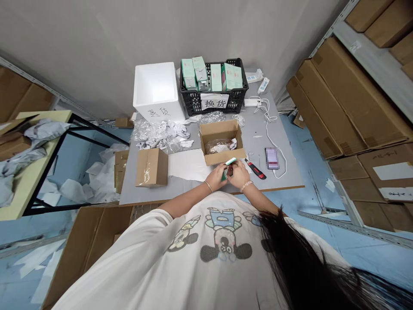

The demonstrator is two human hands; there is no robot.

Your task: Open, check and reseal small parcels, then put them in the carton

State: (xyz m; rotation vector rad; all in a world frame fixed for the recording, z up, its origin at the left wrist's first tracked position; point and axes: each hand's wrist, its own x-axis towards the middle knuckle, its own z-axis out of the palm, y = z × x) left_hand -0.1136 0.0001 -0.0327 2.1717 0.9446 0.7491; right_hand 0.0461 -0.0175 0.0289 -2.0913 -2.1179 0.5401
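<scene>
Close to the table's front edge, my left hand (217, 177) is closed around a small green and white box (231, 161). On the box's other side is my right hand (240, 174), its fingers bent round something dark brown (229, 171) at the box's opening; its kind is mostly hidden. Just beyond both hands stands an open cardboard box (222, 161) with a brown item in clear wrap (219, 146) and crumpled white paper inside. A red and black utility knife (256, 168) lies to the right of my right hand.
A closed carton (152, 167) stands at left. Behind are a white foam box (155, 86), a black crate (213, 102) of green and white boxes, and crumpled plastic wrap (161, 133). A phone (272, 158) on a white cable lies at right. Shelves of cartons (358, 94) flank the table.
</scene>
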